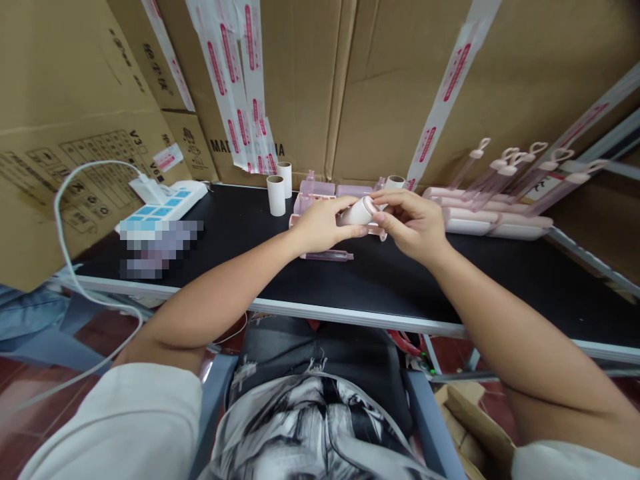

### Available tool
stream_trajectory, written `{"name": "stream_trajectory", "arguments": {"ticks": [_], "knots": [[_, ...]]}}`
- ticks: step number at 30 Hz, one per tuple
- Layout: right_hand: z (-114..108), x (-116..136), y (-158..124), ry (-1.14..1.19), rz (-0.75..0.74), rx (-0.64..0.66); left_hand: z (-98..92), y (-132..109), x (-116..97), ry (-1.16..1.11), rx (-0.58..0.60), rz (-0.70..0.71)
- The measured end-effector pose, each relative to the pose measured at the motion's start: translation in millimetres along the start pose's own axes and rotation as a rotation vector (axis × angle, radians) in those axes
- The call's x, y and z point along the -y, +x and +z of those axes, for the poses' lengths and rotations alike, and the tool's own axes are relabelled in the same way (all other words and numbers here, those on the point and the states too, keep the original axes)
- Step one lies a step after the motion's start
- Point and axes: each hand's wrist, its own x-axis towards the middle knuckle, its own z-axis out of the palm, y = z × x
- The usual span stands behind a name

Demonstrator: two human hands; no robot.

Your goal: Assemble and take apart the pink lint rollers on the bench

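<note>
Black surface is carrying pink-white cylinders at three o'clock. Left fingers are gripping a white cylinder; right fingers, slightly parted, are pinching its two o'clock end.

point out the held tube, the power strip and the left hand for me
held tube [357,213]: head view, on its white side wall
power strip [163,211]: head view, on its blue-and-white top
left hand [320,225]: head view, on the back of the hand

bare forearms angled inward | left hand wrapped in grip | right hand bent, pinching
</note>
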Motion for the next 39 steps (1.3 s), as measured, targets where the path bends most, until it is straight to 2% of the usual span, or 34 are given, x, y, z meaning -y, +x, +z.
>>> {"name": "stream_trajectory", "arguments": {"ticks": [7,13,18,23,25,29,31,35,39], "knots": [[-1.5,1.0,-2.6,-0.067,-0.033,-0.002,-1.5,-0.3,-2.6,-0.009,-0.009,-0.005],[1.7,13.5,-7.6,-0.097,-0.05,-0.152,-0.3,0.3,1.1,-0.043,-0.037,0.007],[3.0,20.6,-6.7,-0.17,0.04,0.074,3.8,0.9,9.5,-0.127,-0.062,0.058],[-7.9,2.9,-0.2,-0.265,0.103,-0.016,4.3,1.4,15.3,-0.169,-0.195,0.095],[-16.3,-11.4,3.8,-0.404,0.162,0.074,1.7,2.0,14.5,-0.159,-0.252,0.081],[-28.8,-38.2,9.2,-0.662,0.331,0.494,-2.8,3.4,12.4,-0.159,-0.322,0.022],[-29.8,-44.7,9.9,-0.731,0.403,0.607,-2.9,3.5,12.5,-0.188,-0.317,-0.001],[-26.0,-44.1,9.5,-0.773,0.516,0.694,-1.3,3.1,13.1,-0.276,-0.279,-0.017],[-24.3,-41.1,9.0,-0.799,0.493,0.689,-1.9,4.5,13.0,-0.338,-0.273,-0.057]]}}
